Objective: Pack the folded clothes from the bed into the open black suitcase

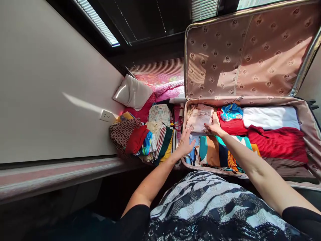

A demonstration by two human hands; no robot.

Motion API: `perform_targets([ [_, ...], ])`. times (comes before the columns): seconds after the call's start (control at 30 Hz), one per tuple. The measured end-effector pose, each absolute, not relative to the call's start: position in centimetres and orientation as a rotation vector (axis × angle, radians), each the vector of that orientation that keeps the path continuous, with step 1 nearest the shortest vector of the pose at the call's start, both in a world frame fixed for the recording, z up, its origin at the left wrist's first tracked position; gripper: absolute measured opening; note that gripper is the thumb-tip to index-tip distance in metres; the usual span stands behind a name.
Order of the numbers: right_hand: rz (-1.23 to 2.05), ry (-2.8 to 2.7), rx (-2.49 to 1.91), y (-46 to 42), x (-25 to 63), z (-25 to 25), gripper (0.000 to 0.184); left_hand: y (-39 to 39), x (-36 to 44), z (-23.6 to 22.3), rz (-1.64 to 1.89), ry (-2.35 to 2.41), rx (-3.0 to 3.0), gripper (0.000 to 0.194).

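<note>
A pale pink folded garment (pixel 200 118) with a sparse print lies in the far left corner of the open suitcase (pixel 250 98). My right hand (pixel 215 126) rests at its right edge, thumb apart on the cloth and fingers along the side. At the near left corner of that garment, my left hand (pixel 186 143) is open with its fingers stretched out over the suitcase rim. Just below lies a multicoloured patterned garment (pixel 210 149). Right of my right hand are a red garment (pixel 233 127) and a bright blue printed cloth (pixel 231 111).
A folded white cloth (pixel 271 117) and a red ribbed garment (pixel 281 144) fill the suitcase's right side. Left of the suitcase sits a clothes pile (pixel 150 140), with a patterned pouch (pixel 160 113) and a pale cushion (pixel 134 92) behind. A wall socket (pixel 107 115) is at left.
</note>
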State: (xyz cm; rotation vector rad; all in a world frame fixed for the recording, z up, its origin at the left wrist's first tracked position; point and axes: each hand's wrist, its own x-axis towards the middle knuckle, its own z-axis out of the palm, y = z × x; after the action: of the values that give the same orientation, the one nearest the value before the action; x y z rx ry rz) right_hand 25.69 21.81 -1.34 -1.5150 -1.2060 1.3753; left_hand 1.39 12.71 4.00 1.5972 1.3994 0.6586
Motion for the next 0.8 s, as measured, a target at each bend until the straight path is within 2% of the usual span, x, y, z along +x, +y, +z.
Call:
perform_targets([
  [0.13,1.023,-1.564,-1.856,20.3,24.8,-2.8,0.096,6.2,-2.9,4.7,0.621,1.486,1.659,0.055],
  [0.23,0.675,-1.93,-1.969,19.5,23.4,-3.5,0.083,4.0,-6.4,4.9,0.663,1.709,1.562,0.048],
  [0.33,0.474,-2.202,-1.877,19.4,21.7,-4.5,0.072,3.8,-10.4,4.9,0.691,1.995,1.486,0.048],
  [0.5,0.49,-2.372,-1.864,20.0,20.6,-5.9,0.069,5.9,-18.6,4.9,0.553,2.418,1.359,0.057],
  [0.67,0.509,-2.385,-1.886,20.3,21.7,-5.3,0.073,8.8,-26.2,4.3,0.175,2.422,1.322,0.101],
  [0.7,0.537,-2.351,-1.935,20.2,22.0,-5.1,0.074,9.4,-27.6,4.1,0.127,2.37,1.331,0.105],
  [0.8,0.597,-2.232,-2.078,19.4,22.9,-4.8,0.08,10.9,-31.0,3.8,0.058,2.231,1.38,0.094],
])
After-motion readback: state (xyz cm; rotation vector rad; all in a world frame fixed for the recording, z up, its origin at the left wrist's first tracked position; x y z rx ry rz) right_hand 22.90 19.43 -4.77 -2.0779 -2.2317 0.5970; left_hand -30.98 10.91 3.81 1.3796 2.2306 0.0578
